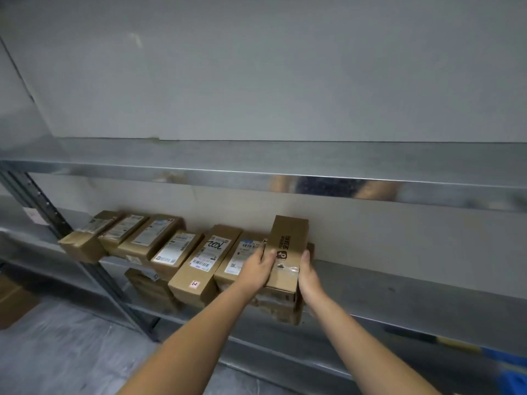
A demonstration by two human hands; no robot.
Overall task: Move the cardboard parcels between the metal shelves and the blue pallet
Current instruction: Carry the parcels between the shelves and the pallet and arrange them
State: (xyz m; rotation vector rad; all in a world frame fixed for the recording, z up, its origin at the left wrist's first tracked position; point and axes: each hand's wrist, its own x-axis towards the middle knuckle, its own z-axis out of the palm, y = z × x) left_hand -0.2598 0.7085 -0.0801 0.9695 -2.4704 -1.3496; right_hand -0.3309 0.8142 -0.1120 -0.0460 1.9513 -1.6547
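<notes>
Two hands — left hand point(258, 266), right hand point(306, 273) — clasp the top parcel point(286, 249) on the shelf point(399, 292) stack. I judge it light, stiff — long sides grip best.

Dim, flat indoor light; glare on the shelf edge point(285, 181); soft, blurred, bowed frame borders.

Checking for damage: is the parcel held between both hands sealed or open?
Sealed, as far as shows: the parcel has flat top flaps and clear tape across its near end.
</notes>
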